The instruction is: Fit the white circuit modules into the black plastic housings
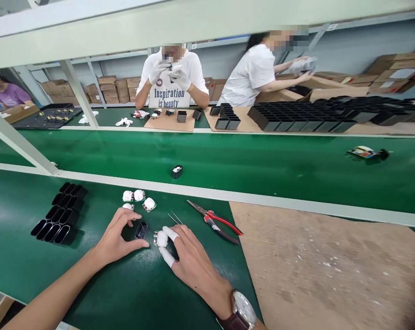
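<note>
My left hand (pixel 119 236) curves around a small black oval case (pixel 141 230), thumb and fingers apart on either side, with no clear grip on it. Just to the right, my right hand (pixel 190 254) pinches a small circuit board with a white pad (pixel 162 238) between thumb and index finger, both in white finger covers. Thin metal prongs, like tweezers (pixel 174 217), stick out past my right fingers; their other end is hidden. Several similar padded boards (pixel 139 195) lie beyond my left hand, one partly covered by it.
Rows of black open cases (pixel 60 213) stand at left. Red-handled pliers (pixel 214 221) lie right of my hand, beside a cardboard sheet (pixel 331 266). A filled case (pixel 177 172) sits on the green belt (pixel 262 160) beyond a white rail. Co-workers sit opposite; a slanting post (pixel 21 137) rises left.
</note>
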Demonstrator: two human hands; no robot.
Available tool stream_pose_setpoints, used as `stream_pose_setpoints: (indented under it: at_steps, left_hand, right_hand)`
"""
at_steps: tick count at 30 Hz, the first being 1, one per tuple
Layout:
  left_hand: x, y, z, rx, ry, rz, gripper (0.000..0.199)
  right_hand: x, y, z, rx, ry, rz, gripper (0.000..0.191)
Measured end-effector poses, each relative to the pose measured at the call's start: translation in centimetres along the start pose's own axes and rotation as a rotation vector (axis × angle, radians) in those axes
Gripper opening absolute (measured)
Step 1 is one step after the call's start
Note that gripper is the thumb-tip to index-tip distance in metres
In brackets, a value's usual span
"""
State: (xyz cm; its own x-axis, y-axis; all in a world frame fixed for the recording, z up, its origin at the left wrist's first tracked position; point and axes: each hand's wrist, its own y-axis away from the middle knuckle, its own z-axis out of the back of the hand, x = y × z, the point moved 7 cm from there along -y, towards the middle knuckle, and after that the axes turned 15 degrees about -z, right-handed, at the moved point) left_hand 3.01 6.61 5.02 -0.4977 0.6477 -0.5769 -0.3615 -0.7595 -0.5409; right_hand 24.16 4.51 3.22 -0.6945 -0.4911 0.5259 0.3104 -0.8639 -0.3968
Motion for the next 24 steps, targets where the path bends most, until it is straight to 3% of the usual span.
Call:
stream_pose_setpoints:
  at_steps: [4,8,12,15,19,20,23,24]
  left_hand:
    - [0.8,0.4,-0.8,0.16,0.097,0.06,0.079]
    - [0.8,0.9,-2.1,0.261,0.16,0.099,0.073]
    - [0.3,0.9,-2.4,0.312,0.229,0.036,0.071]
    - [-0.1,0.2,-1.0,0.238,0.178,-0.05,0.068]
    - [0.1,-0.3,0.5,0.118,0.172,-0.079,0.043]
    - [0.3,-0.2,0.4,0.123,0.169,-0.068,0.045]
    - [0.6,0.6,-0.9,0.185,0.086,-0.013,0.084]
    - [0.7,0.9,-1.3,0.203,0.049,0.006,0.086]
  right_hand:
    - [0.4,-0.2,1.0,-0.071,-0.063,-0.009,0.034]
    - [1.2,-0.1,2.1,-0.157,-0.126,0.022,0.04]
    - [1.9,0.1,2.7,-0.212,-0.12,0.08,0.039]
    - [2.1,0.2,2.8,-0.229,-0.107,0.098,0.043]
    - [1.9,0.1,2.9,-0.226,-0.113,0.079,0.05]
    - [1.8,0.1,3.0,-0.231,-0.117,0.078,0.05]
    - [1.8,0.1,3.1,-0.239,-0.125,0.076,0.048]
    - [1.7,0.1,3.1,-0.236,-0.127,0.071,0.047]
